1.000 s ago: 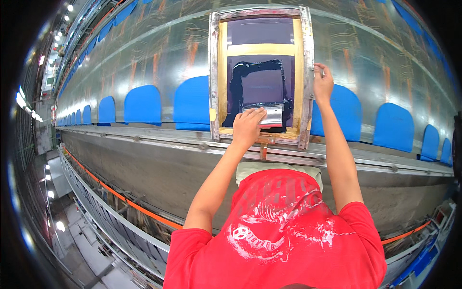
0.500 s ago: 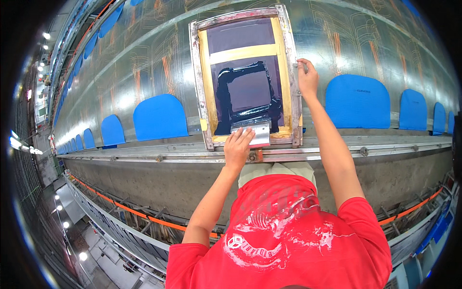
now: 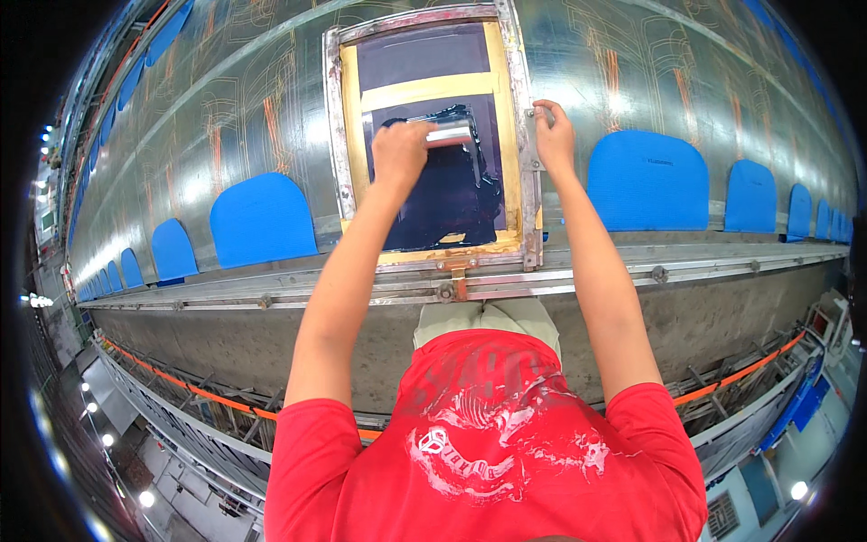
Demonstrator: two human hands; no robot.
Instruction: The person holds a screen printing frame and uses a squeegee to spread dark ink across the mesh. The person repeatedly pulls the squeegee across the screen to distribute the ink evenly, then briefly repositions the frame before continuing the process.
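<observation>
My left hand [image 3: 402, 155] is closed on a squeegee [image 3: 449, 135] with a pale metal holder. The squeegee lies across the upper part of the dark mesh panel in a screen-printing frame [image 3: 335, 108]. Dark wet ink [image 3: 438, 199] covers the mesh below the blade, with thick ridges along the right side and above. Yellow tape [image 3: 429, 90] borders the mesh and crosses it. At the frame's right rail, my right hand [image 3: 554, 135] pinches the edge near a small bolt; what its fingertips hold is partly hidden.
The frame rests on a long shiny table [image 3: 560, 54] with faint line prints. Blue rounded pieces [image 3: 648, 181] lie in a row on both sides of it. A metal rail [image 3: 361, 287] with bolts runs along the near edge, and an orange strip [image 3: 194, 387] lies behind me.
My left hand has pushed the squeegee from the near end of the mesh to its upper part, spreading ink over the middle. My right hand stays at the frame's right rail.
</observation>
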